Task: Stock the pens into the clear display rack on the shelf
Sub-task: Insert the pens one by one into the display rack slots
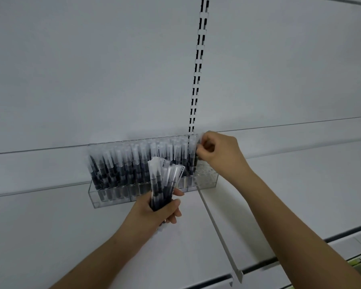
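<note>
A clear display rack (pixel 208 178) stands at the back of the white shelf, against the wall. Several dark pens with frosted caps (pixel 133 161) stand upright in it, filling all but its right end. My left hand (pixel 165 211) grips a bundle of pens (pixel 165 184), caps up, just in front of the rack's middle. My right hand (pixel 219 152) is at the rack's upper right and pinches the cap end of one pen (pixel 197 154) that stands at the edge of the filled part.
A slotted upright rail (pixel 198 65) runs up the white back wall above the rack. A white shelf bracket (pixel 217 230) slants from the rack's right end toward the shelf's front edge (pixel 279 261). Bare shelf surface (pixel 300 184) lies to the right.
</note>
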`<move>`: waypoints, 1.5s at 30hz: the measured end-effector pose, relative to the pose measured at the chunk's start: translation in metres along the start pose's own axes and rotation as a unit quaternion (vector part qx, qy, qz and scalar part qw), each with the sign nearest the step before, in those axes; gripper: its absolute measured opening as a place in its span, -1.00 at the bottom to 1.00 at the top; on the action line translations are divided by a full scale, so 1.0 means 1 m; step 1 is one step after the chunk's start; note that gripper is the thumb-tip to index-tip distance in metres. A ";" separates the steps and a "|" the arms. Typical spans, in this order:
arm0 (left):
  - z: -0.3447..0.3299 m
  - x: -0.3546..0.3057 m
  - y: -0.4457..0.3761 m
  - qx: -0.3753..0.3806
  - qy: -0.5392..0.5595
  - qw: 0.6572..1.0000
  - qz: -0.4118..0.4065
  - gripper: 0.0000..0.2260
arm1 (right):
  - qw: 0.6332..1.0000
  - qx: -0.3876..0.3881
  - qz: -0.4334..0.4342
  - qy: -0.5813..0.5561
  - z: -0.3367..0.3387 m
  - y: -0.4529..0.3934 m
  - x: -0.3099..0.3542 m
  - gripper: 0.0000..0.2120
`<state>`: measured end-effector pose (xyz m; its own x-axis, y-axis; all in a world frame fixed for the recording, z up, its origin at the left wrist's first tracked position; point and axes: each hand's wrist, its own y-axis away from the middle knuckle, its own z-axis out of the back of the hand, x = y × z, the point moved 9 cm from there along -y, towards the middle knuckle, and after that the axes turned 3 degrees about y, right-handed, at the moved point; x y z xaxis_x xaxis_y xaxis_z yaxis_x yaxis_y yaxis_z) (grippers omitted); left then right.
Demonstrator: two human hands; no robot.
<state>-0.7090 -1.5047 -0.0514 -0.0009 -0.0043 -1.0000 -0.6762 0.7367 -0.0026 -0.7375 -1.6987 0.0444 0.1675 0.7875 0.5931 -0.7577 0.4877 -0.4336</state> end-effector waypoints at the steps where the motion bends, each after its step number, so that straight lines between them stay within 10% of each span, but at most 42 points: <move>1: -0.001 -0.001 0.001 0.001 0.002 1.000 0.000 -0.88 | 1.000 0.017 0.007 0.022 -0.006 0.000 0.000 -0.86; 16: 0.000 -0.002 -0.001 0.009 -0.005 1.000 0.005 -0.86 | 1.000 0.011 -0.023 0.005 0.014 0.024 -0.001 -0.74; 24: -0.006 -0.006 0.003 0.023 -0.021 0.999 0.012 -0.80 | 0.944 0.208 -0.057 -0.248 -0.037 0.066 0.024 -0.78; 31: -0.005 -0.008 0.005 0.017 -0.011 1.000 0.005 -0.89 | 0.930 0.114 -0.079 -0.339 -0.019 0.061 0.009 -0.91; 38: -0.002 -0.005 0.003 0.006 -0.003 1.000 0.001 -0.91 | 0.943 -0.180 -0.074 -0.271 0.073 0.039 -0.008 -0.88; 45: -0.003 -0.007 0.004 0.002 0.001 1.000 0.002 -0.91 | 0.971 -0.133 -0.049 -0.190 0.057 0.031 -0.005 -0.94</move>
<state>-0.7139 -1.5032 -0.0444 -0.0044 -0.0032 -1.0000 -0.6728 0.7398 0.0005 -0.7981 -1.7085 0.0668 -0.0535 0.5616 0.8257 -0.5509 0.6730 -0.4935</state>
